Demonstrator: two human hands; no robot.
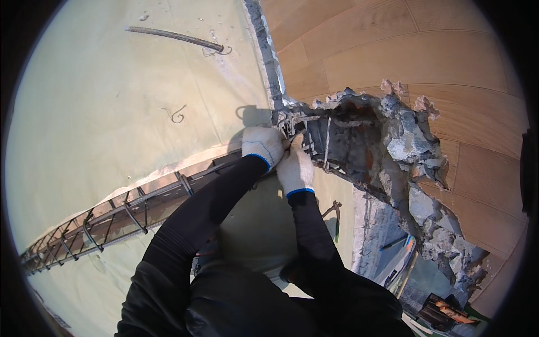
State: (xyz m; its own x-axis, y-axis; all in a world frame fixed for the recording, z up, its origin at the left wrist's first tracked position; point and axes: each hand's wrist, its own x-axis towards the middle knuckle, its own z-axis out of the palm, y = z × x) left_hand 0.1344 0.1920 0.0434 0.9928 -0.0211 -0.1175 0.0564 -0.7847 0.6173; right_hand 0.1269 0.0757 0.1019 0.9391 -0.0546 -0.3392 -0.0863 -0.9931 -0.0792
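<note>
Both my hands wear white knit gloves with blue cuffs and meet at the end of a long rebar cage (pixel 118 224), where it enters a broken-out hole in the concrete (pixel 359 135). My left hand (pixel 263 145) is curled over the bars with its fingers hidden. Close beside it, my right hand (pixel 296 170) is closed, one finger or thumb pointing up along the steel. Whatever the fingers grip is too small or covered to make out. Just beyond them are rough, mortar-crusted bar ends (pixel 292 121). A thin upright bar (pixel 327 140) crosses the hole to the right.
Jagged concrete (pixel 412 143) juts out on the right against tan panels (pixel 393 62). On the pale sheet (pixel 101 101) lie a loose ribbed bar (pixel 174 36) and a bent wire (pixel 177 115). Near my right forearm are pincers (pixel 336 216). Tools and debris (pixel 443 314) sit lower right.
</note>
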